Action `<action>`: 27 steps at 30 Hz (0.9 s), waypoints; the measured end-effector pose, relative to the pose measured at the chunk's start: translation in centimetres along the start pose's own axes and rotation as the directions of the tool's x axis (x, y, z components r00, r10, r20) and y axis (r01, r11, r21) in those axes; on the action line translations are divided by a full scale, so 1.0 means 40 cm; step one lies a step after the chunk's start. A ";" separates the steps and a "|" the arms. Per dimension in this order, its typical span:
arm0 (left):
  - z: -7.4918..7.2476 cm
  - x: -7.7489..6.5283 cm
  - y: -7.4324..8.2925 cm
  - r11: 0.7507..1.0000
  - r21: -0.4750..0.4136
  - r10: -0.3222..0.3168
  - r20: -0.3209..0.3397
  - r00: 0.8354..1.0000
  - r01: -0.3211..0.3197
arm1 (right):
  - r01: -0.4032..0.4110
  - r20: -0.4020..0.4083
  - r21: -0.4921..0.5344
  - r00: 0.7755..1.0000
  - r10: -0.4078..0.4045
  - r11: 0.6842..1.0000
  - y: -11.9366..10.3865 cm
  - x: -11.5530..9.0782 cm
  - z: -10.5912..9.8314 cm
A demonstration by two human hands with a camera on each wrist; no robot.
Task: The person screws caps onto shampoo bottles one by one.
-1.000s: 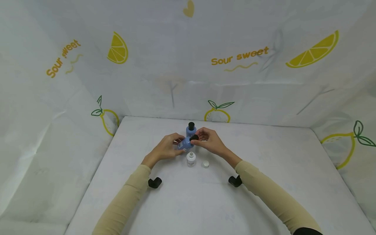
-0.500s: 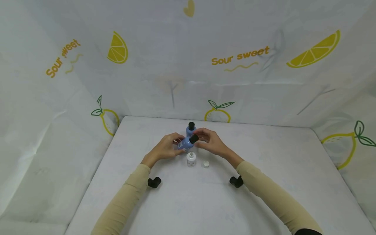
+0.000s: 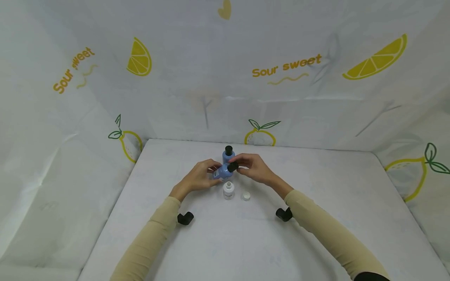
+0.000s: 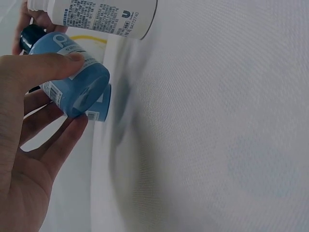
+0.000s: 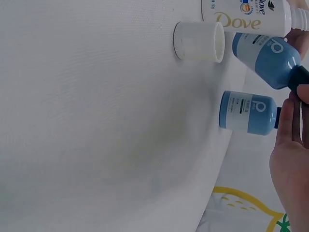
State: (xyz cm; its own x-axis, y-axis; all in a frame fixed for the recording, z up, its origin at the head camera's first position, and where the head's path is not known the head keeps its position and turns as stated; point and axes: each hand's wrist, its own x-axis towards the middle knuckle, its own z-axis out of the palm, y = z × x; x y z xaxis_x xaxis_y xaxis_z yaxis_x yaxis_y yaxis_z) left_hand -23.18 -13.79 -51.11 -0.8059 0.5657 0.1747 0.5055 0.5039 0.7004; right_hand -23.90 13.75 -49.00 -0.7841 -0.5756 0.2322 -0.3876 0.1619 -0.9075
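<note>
My left hand (image 3: 198, 176) grips a small blue bottle (image 3: 221, 172) around its body, tilted with its black cap (image 3: 233, 167) toward the right. In the left wrist view, the thumb lies across the label of this blue bottle (image 4: 89, 89). The right hand (image 3: 256, 168) pinches the black cap between thumb and fingers, partly hidden in the right wrist view. Behind stands a second blue bottle (image 3: 228, 157), upright with its black cap on. In front is an uncapped white Dove bottle (image 3: 228, 192), standing upright. A white cap (image 3: 246, 196) lies to its right.
The white-covered table (image 3: 239, 242) meets a white lemon-print curtain (image 3: 197, 78) at its back edge. Black wrist-camera pieces stick out by each sleeve, the left piece (image 3: 185, 218) and the right piece (image 3: 284, 214).
The right hand's fingers have shifted slightly around the black cap, and the right forearm has moved a little to the right. The left hand and the standing bottles have stayed put.
</note>
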 end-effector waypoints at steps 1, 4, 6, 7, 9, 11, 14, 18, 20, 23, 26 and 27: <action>0.000 0.000 0.000 1.000 -0.002 -0.002 0.000 1.000 0.002 | -0.006 -0.004 0.003 1.000 0.006 1.000 0.000 -0.001 0.000; 0.000 -0.001 -0.001 1.000 -0.004 -0.008 -0.002 1.000 0.008 | -0.017 -0.011 0.000 1.000 0.017 1.000 0.001 -0.003 -0.001; 0.000 -0.002 -0.001 1.000 -0.008 -0.011 -0.004 1.000 0.011 | -0.026 -0.017 -0.003 1.000 0.026 1.000 0.001 -0.004 0.001; -0.001 -0.003 -0.001 1.000 -0.011 -0.011 -0.005 1.000 0.011 | -0.032 -0.022 -0.007 0.999 0.032 0.999 0.001 -0.004 0.002; -0.001 -0.003 0.000 1.000 -0.015 -0.011 -0.005 1.000 0.011 | -0.052 -0.032 -0.014 0.998 0.051 0.999 0.000 -0.004 0.004; -0.002 -0.003 0.001 1.000 -0.017 -0.011 -0.004 1.000 0.010 | -0.081 -0.043 -0.015 0.996 0.080 0.997 -0.004 -0.005 0.008; -0.001 -0.002 0.001 1.000 -0.013 -0.015 -0.001 1.000 0.015 | -0.130 -0.060 -0.021 0.990 0.128 0.991 -0.008 -0.003 0.013; -0.001 0.000 0.000 1.000 -0.009 -0.024 0.002 1.000 0.024 | -0.181 -0.087 -0.037 0.980 0.177 0.983 -0.008 -0.001 0.018; -0.002 0.000 0.000 1.000 -0.007 -0.026 0.001 1.000 0.026 | -0.195 -0.103 -0.048 0.977 0.189 0.980 -0.009 0.000 0.019; -0.004 0.001 0.003 1.000 -0.002 -0.024 -0.001 1.000 0.024 | -0.208 -0.128 -0.052 0.971 0.200 0.977 -0.009 0.002 0.024; -0.007 0.001 0.005 1.000 0.001 -0.018 0.000 1.000 0.018 | -0.214 -0.150 -0.048 0.967 0.205 0.976 -0.010 0.003 0.029; -0.008 0.000 0.007 1.000 0.001 -0.018 0.000 1.000 0.018 | -0.217 -0.155 -0.047 0.966 0.207 0.975 -0.010 0.004 0.030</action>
State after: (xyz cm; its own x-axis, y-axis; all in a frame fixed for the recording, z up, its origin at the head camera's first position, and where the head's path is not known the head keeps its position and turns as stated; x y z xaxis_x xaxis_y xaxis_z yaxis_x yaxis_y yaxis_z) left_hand -23.15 -13.85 -50.71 -0.8150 0.5564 0.1616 0.4910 0.5151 0.7026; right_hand -23.27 12.63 -49.05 -0.9129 -0.3981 0.0908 -0.2308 0.3198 -0.9189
